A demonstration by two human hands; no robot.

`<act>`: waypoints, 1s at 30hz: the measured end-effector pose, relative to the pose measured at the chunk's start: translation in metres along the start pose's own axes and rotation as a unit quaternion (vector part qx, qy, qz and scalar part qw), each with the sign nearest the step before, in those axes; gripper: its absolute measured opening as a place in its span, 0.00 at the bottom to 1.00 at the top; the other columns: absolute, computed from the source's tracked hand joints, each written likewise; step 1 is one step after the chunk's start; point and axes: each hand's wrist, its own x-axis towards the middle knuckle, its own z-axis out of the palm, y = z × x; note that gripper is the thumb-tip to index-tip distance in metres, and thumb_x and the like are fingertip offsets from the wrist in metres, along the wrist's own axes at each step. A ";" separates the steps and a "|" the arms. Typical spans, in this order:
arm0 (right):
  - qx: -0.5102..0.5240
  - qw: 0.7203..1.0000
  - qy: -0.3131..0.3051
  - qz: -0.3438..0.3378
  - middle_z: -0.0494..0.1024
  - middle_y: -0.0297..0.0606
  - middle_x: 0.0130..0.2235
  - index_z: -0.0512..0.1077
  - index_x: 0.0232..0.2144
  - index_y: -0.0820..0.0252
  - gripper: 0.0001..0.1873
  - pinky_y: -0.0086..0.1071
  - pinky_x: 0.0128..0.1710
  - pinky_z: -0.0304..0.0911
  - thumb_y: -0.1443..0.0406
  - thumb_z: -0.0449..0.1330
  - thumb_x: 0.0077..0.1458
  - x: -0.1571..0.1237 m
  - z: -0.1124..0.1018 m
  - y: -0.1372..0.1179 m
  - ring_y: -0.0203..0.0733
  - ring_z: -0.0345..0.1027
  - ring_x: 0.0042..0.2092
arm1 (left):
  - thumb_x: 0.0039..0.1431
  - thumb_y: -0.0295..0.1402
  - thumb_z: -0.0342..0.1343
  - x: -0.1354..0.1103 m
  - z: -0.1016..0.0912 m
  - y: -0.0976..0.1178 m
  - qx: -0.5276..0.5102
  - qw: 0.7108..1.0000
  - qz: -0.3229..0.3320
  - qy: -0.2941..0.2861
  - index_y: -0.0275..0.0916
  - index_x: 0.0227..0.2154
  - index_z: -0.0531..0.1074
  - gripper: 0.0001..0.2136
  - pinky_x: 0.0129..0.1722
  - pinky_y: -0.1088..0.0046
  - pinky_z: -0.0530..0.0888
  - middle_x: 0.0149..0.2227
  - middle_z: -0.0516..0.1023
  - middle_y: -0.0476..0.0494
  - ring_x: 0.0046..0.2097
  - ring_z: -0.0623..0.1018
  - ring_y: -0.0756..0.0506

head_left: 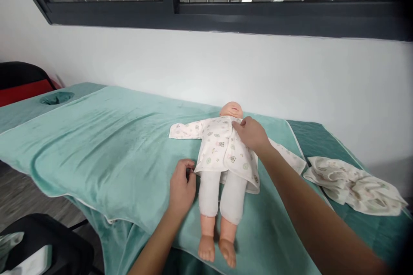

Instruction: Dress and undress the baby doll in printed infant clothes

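A baby doll [222,180] lies on its back on a teal towel [106,154], head toward the wall, feet toward me. It wears a white printed shirt [219,146] and white leggings. My right hand [251,134] rests on the doll's chest near the neck, fingers closed on the shirt's front edge. My left hand [181,187] sits beside the doll's left hip, fingers curled and pinching the shirt's lower hem corner.
A crumpled printed cloth [351,184] lies on the bed at the right. The bed has a face hole [57,98] at the far left. A white wall and a dark window frame stand behind. A black chair [48,245] is at lower left.
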 end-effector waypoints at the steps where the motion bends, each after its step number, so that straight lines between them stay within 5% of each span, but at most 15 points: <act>1: -0.027 0.999 -0.020 0.011 0.76 0.46 0.38 0.69 0.37 0.60 0.21 0.37 0.34 0.60 0.49 0.50 0.60 0.010 0.001 -0.003 0.48 0.68 0.37 | 0.58 0.22 0.46 0.000 0.000 0.000 -0.001 1.000 -0.002 -0.002 0.42 0.40 0.67 0.11 0.45 0.68 0.69 0.40 0.74 0.47 0.43 0.73 0.46; 8: -0.040 0.997 -0.059 -0.040 0.71 0.39 0.26 0.62 0.21 0.56 0.12 0.33 0.29 0.52 0.63 0.52 0.57 0.045 -0.005 -0.008 0.41 0.62 0.29 | 0.59 0.23 0.46 0.000 -0.001 0.000 0.013 1.000 0.003 -0.021 0.41 0.38 0.69 0.10 0.42 0.68 0.69 0.37 0.75 0.47 0.40 0.74 0.46; 13: -0.013 0.998 -0.032 -0.060 0.72 0.37 0.28 0.64 0.25 0.56 0.09 0.34 0.31 0.55 0.64 0.50 0.57 0.037 0.002 -0.013 0.42 0.63 0.30 | 0.60 0.23 0.46 0.000 -0.001 0.000 0.015 1.000 0.002 -0.023 0.41 0.38 0.69 0.10 0.42 0.68 0.69 0.37 0.75 0.46 0.40 0.74 0.45; 16: 0.013 0.997 0.010 -0.076 0.76 0.42 0.39 0.70 0.35 0.57 0.09 0.38 0.41 0.61 0.61 0.51 0.59 0.021 0.014 -0.011 0.48 0.67 0.42 | 0.59 0.23 0.46 0.000 -0.001 0.000 0.017 1.000 0.006 -0.024 0.41 0.37 0.69 0.10 0.42 0.68 0.69 0.37 0.75 0.46 0.40 0.74 0.45; 19: 0.078 0.987 0.027 -0.139 0.73 0.46 0.55 0.71 0.49 0.59 0.19 0.45 0.55 0.59 0.57 0.48 0.63 0.002 0.020 -0.004 0.52 0.62 0.58 | 0.60 0.24 0.46 -0.001 -0.001 0.001 0.018 0.999 0.006 -0.026 0.41 0.38 0.69 0.09 0.41 0.68 0.69 0.37 0.75 0.46 0.40 0.74 0.45; 24: 0.084 0.978 -0.014 -0.192 0.57 0.46 0.69 0.58 0.65 0.63 0.31 0.47 0.67 0.46 0.52 0.46 0.66 -0.042 0.021 0.006 0.50 0.48 0.69 | 0.60 0.25 0.46 -0.001 -0.002 0.001 0.023 0.999 0.002 -0.027 0.42 0.38 0.69 0.09 0.41 0.68 0.69 0.36 0.75 0.47 0.39 0.74 0.45; 30: -0.011 0.961 -0.002 -0.277 0.47 0.41 0.72 0.46 0.70 0.57 0.35 0.52 0.70 0.40 0.57 0.50 0.65 -0.106 0.025 0.020 0.47 0.36 0.72 | 0.60 0.24 0.45 -0.001 -0.002 0.002 0.030 0.999 0.008 -0.031 0.42 0.37 0.70 0.10 0.42 0.68 0.69 0.36 0.75 0.47 0.40 0.74 0.45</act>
